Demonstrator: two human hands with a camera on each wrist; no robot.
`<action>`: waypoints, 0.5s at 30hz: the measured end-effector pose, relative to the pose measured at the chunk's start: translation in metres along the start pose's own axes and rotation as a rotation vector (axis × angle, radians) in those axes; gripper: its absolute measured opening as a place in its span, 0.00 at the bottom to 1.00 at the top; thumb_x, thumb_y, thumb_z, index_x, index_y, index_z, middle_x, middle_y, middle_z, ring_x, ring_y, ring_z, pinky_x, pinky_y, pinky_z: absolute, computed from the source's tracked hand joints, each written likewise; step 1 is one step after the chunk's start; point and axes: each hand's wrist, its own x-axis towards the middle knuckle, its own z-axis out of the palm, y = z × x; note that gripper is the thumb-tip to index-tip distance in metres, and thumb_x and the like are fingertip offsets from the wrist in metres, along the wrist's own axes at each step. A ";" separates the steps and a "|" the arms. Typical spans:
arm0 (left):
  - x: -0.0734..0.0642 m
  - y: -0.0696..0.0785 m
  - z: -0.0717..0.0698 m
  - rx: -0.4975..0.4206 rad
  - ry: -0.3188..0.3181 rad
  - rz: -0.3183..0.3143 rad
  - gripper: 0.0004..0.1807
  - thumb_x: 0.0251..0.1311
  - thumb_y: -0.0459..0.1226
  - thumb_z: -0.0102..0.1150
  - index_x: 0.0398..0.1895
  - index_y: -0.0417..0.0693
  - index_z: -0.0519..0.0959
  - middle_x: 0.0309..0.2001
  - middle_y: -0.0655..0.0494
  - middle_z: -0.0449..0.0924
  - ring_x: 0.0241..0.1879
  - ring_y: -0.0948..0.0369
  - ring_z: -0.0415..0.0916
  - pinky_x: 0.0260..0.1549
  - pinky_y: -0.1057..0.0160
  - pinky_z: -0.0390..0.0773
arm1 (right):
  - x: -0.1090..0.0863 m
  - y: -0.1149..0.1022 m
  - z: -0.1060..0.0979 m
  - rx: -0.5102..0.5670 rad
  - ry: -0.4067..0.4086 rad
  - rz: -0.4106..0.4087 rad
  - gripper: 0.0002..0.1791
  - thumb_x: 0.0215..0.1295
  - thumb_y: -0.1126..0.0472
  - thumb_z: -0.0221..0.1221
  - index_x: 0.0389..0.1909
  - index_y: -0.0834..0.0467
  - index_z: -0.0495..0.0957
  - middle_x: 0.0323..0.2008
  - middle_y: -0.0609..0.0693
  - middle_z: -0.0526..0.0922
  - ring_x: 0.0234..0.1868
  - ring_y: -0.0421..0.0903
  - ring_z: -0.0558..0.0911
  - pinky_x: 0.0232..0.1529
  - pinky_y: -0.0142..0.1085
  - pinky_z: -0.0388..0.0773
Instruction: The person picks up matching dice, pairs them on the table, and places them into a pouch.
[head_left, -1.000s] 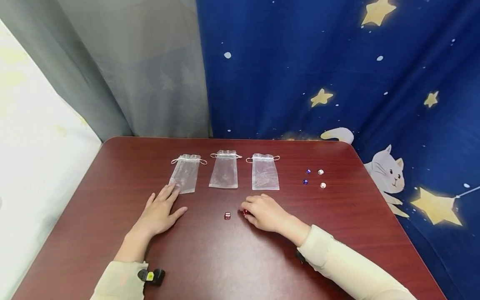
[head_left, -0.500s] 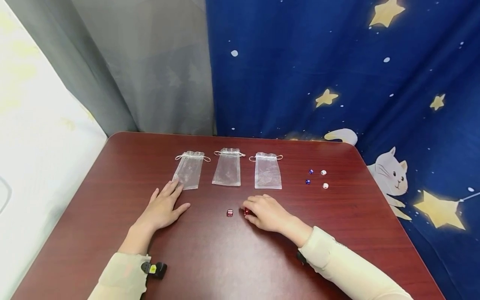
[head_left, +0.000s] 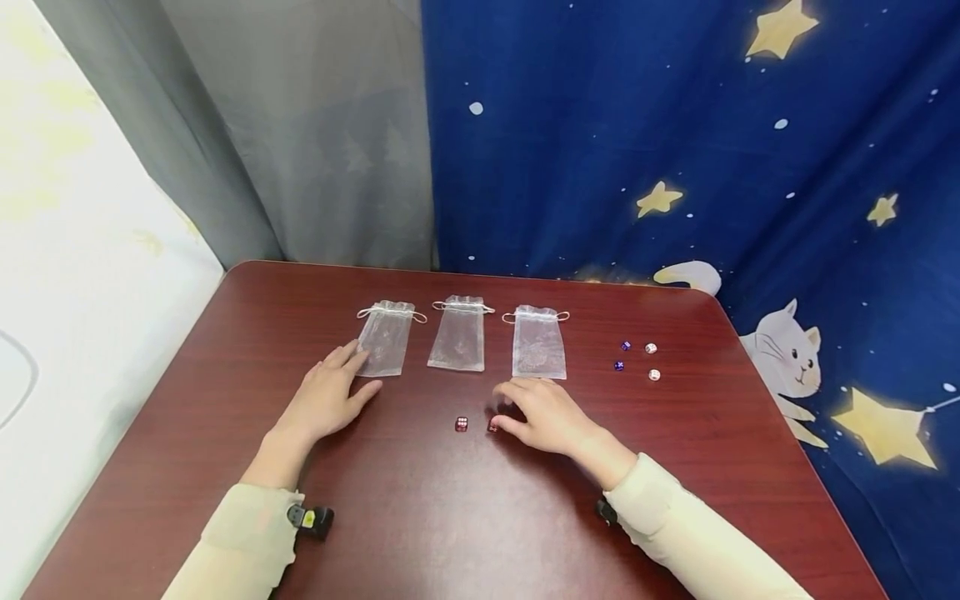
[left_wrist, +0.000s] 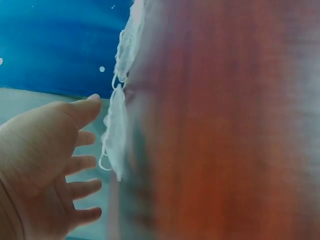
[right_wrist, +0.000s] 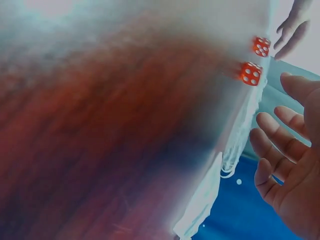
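Two red dice lie on the table in front of the pouches: a left die (head_left: pixel 461 424) and a right die (head_left: pixel 492 425). My right hand (head_left: pixel 551 417) is just right of the right die, thumb close to it; in the right wrist view its fingers are loosely bent, hold nothing, and both dice stand apart from it. My left hand (head_left: pixel 322 400) lies with fingers spread, fingertips at the lower left edge of the left sheer drawstring pouch (head_left: pixel 386 340); whether they touch it I cannot tell. The middle pouch (head_left: pixel 459 336) and right pouch (head_left: pixel 538 343) lie flat beside it.
At the right of the table (head_left: pixel 420 517) are two blue dice, one nearer (head_left: pixel 618 366) and one farther (head_left: pixel 626 345), beside two white dice, one nearer (head_left: pixel 654 375) and one farther (head_left: pixel 651 348). A blue curtain (head_left: pixel 570 150) hangs behind the far edge.
My right hand's fingers have come away from the right red die and opened, leaving it on the table beside the other. The left hand stays by the left pouch. The head view has shifted slightly.
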 end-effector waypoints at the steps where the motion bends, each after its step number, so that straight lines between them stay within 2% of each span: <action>1: 0.004 0.000 -0.002 0.006 0.009 -0.003 0.35 0.68 0.46 0.61 0.69 0.31 0.69 0.71 0.30 0.62 0.70 0.34 0.60 0.66 0.33 0.62 | 0.000 0.000 -0.001 0.010 0.008 0.005 0.19 0.64 0.49 0.68 0.49 0.56 0.81 0.35 0.47 0.82 0.37 0.43 0.80 0.48 0.46 0.78; 8: 0.027 0.003 -0.013 0.015 -0.003 -0.079 0.34 0.71 0.45 0.57 0.71 0.31 0.66 0.70 0.29 0.63 0.68 0.34 0.64 0.61 0.32 0.67 | 0.003 0.001 -0.009 0.067 0.061 0.039 0.18 0.66 0.51 0.67 0.51 0.57 0.81 0.36 0.48 0.84 0.37 0.45 0.83 0.43 0.47 0.80; 11: 0.038 0.003 -0.015 0.004 -0.002 -0.102 0.33 0.70 0.44 0.56 0.71 0.30 0.66 0.69 0.29 0.65 0.65 0.34 0.66 0.62 0.33 0.68 | 0.003 0.002 -0.011 0.093 0.089 0.050 0.18 0.66 0.52 0.67 0.51 0.58 0.81 0.37 0.48 0.85 0.38 0.46 0.84 0.44 0.46 0.81; 15: 0.052 0.002 -0.013 -0.006 0.009 -0.151 0.33 0.70 0.44 0.55 0.70 0.30 0.66 0.67 0.30 0.67 0.63 0.34 0.69 0.62 0.34 0.68 | 0.005 0.002 -0.012 0.140 0.136 0.070 0.17 0.65 0.52 0.67 0.50 0.57 0.82 0.36 0.48 0.85 0.34 0.45 0.83 0.40 0.44 0.80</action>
